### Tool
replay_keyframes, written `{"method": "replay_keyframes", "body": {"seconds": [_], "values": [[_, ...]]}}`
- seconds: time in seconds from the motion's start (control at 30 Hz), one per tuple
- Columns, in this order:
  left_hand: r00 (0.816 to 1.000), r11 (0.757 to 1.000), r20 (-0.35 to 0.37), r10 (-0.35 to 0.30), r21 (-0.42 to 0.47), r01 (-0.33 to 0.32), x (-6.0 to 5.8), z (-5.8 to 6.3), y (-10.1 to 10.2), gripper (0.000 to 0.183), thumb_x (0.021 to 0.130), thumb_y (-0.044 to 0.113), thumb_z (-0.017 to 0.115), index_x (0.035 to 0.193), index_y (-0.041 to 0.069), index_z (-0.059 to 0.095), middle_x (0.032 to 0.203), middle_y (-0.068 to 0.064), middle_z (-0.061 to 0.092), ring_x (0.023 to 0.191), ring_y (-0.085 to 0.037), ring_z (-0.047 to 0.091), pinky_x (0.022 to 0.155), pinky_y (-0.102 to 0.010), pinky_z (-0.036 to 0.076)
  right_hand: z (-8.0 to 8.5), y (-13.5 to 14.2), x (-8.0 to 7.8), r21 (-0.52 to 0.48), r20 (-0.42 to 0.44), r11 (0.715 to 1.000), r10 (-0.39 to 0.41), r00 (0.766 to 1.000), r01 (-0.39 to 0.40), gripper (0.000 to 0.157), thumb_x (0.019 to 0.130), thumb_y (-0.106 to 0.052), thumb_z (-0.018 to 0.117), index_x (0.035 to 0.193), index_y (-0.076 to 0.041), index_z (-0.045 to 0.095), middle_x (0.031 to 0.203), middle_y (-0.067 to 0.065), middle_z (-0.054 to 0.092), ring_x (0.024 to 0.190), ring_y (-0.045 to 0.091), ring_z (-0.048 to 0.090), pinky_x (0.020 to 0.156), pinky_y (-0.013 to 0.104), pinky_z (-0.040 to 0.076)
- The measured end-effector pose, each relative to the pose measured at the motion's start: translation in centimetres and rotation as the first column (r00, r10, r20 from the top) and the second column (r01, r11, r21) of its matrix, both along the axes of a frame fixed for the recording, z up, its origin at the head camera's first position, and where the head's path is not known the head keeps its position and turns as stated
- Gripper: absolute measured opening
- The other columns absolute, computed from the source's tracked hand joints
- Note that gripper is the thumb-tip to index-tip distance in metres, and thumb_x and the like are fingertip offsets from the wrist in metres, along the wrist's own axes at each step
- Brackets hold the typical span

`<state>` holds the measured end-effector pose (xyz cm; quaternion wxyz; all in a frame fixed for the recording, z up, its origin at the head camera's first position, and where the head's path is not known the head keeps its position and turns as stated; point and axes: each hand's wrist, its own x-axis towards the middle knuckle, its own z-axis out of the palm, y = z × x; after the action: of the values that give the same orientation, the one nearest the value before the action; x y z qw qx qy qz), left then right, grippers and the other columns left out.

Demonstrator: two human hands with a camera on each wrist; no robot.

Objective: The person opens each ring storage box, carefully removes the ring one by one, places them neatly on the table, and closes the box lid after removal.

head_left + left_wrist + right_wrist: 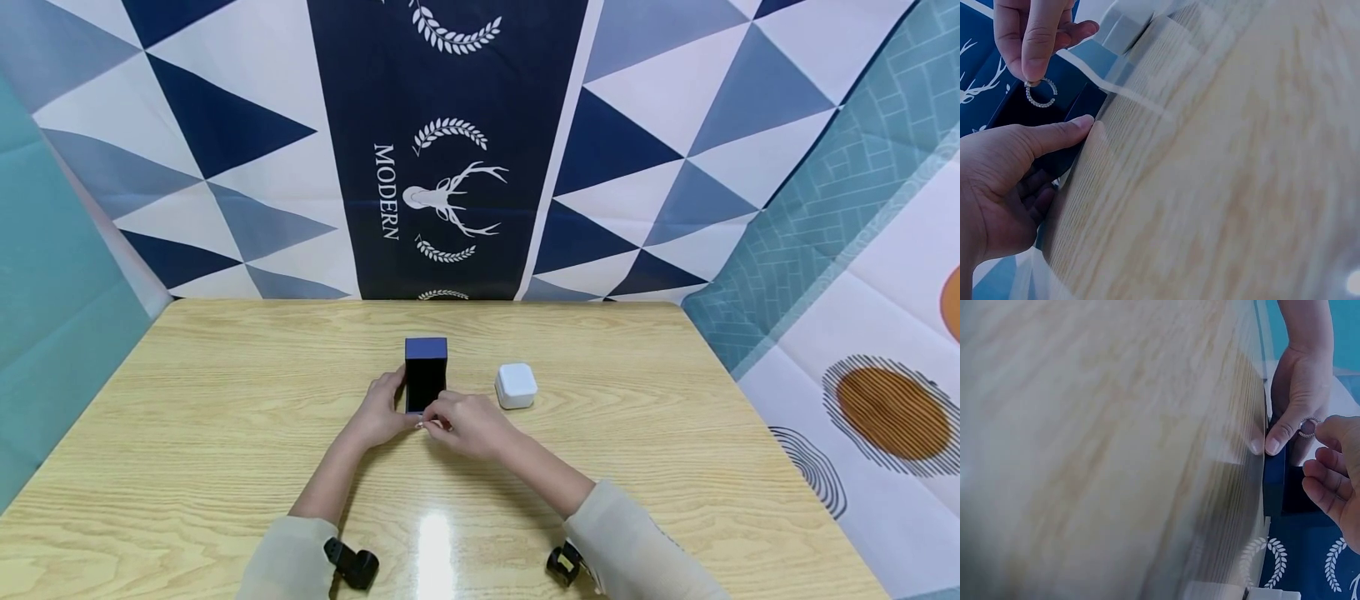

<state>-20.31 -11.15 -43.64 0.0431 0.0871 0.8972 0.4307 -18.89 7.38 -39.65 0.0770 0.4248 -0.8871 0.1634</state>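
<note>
A small dark blue box [426, 375] with a black inside stands open on the table. My left hand [382, 412] grips it at its left side, with the thumb [1063, 134] along the near edge and the other fingers curled beneath or behind, partly hidden. Over the box's near edge, my right hand [468, 425] pinches a thin ring [1040, 104] set with small sparkling stones between thumb and forefinger. The ring hangs upright in the left wrist view and shows a gap on one side. The right hand's other fingers [1329, 478] are loosely bent, holding nothing else.
To the right of the box sits a white rounded cube [517, 385]. The wooden table [225, 375] ends at a patterned cloth [450, 167] hanging behind it. A black wrist camera [352, 564] is strapped near the left sleeve, another [564, 564] near the right.
</note>
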Motion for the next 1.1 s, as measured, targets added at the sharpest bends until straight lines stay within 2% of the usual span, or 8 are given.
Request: {"method": "replay_keyframes", "body": {"seconds": [0.23,0.73,0.87,1.1], "values": [[1.000,1.000,0.019,0.002,-0.004,-0.002,0.14,0.02,-0.08,0.090,0.077,0.017,0.075,0.147,-0.003,0.022,0.142,-0.022,0.039,0.132,-0.036,0.032,0.106,-0.052,0.033,-0.32,-0.35,0.22,-0.003,-0.022,1.000,0.023,0.999,-0.023,0.009,0.089,-0.020,0.062,0.088,-0.016,0.070,0.072,-0.007,0.057,0.059,0.000,0.047,0.052,0.010,0.034],[0.999,1.000,0.053,-0.001,0.021,0.000,0.32,0.04,-0.14,0.091,0.076,0.017,0.075,0.147,-0.003,0.021,0.144,-0.022,0.036,0.134,-0.037,0.029,0.107,-0.053,0.032,-0.49,-0.77,0.65,0.040,0.037,0.999,0.027,0.999,-0.028,0.012,0.091,-0.022,0.060,0.089,-0.017,0.071,0.079,-0.005,0.061,0.057,-0.001,0.048,0.051,0.009,0.035],[0.999,1.000,0.046,-0.003,0.021,0.002,0.25,0.01,-0.14,0.091,0.076,0.017,0.075,0.147,-0.003,0.021,0.143,-0.022,0.037,0.134,-0.037,0.029,0.107,-0.053,0.032,-0.56,-0.82,0.68,0.049,0.050,0.998,0.024,0.998,-0.026,0.013,0.091,-0.022,0.059,0.088,-0.017,0.071,0.079,-0.005,0.061,0.056,-0.001,0.046,0.050,0.010,0.034],[1.000,1.000,0.022,-0.004,0.014,0.004,0.11,0.01,-0.12,0.090,0.077,0.019,0.075,0.147,-0.003,0.022,0.143,-0.022,0.038,0.133,-0.037,0.030,0.107,-0.052,0.032,-0.78,-0.95,0.58,0.068,0.017,0.997,0.040,0.999,-0.042,0.011,0.090,-0.022,0.061,0.089,-0.017,0.071,0.074,-0.007,0.058,0.056,-0.002,0.044,0.051,0.010,0.033]]}}
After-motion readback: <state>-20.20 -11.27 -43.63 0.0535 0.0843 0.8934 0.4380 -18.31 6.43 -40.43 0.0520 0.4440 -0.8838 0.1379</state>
